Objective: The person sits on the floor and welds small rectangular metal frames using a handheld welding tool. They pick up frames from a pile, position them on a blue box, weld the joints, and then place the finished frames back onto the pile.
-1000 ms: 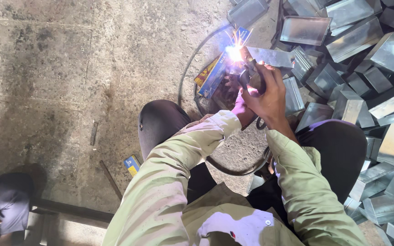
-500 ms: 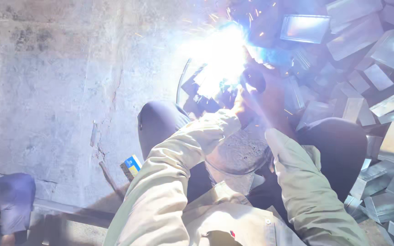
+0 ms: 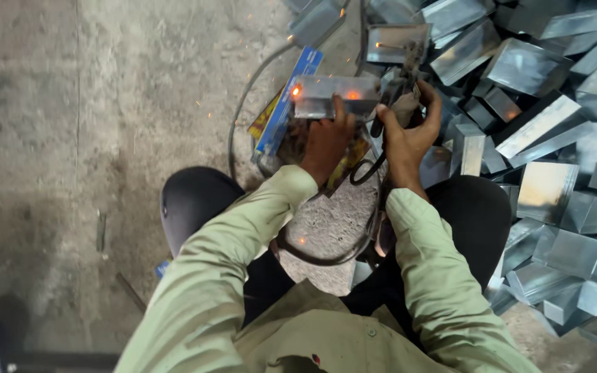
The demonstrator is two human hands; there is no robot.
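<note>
We look down first on the bare concrete floor (image 3: 91,138), which fills the whole left half of the view, and then on the big heap of shiny sheet-metal boxes (image 3: 540,138) that crowds the right side from the top edge down to the bottom corner; those boxes lie tipped at all angles, and the open ones that face us, such as the open box (image 3: 396,43) at the top, show nothing inside but their own bright walls. Next come our 2 pale green sleeves (image 3: 229,276) and dark trousered knees, drawn up on either side of a rough grey stone slab (image 3: 326,228) between our legs. A dark cable (image 3: 243,110) curves over the floor from the top of the view, and another loop of it runs under the slab's near edge. Ahead of our knees sits the metal box (image 3: 329,97) we are working on, lying on its side over a blue and yellow flat packet (image 3: 286,110), with 2 orange glowing spots on it and a few sparks scattered near. Our left hand (image 3: 326,141) presses flat on the near face of that box, fingers together. Our right hand (image 3: 409,131) is clenched around the welding holder (image 3: 399,93), just right of the box.
</note>
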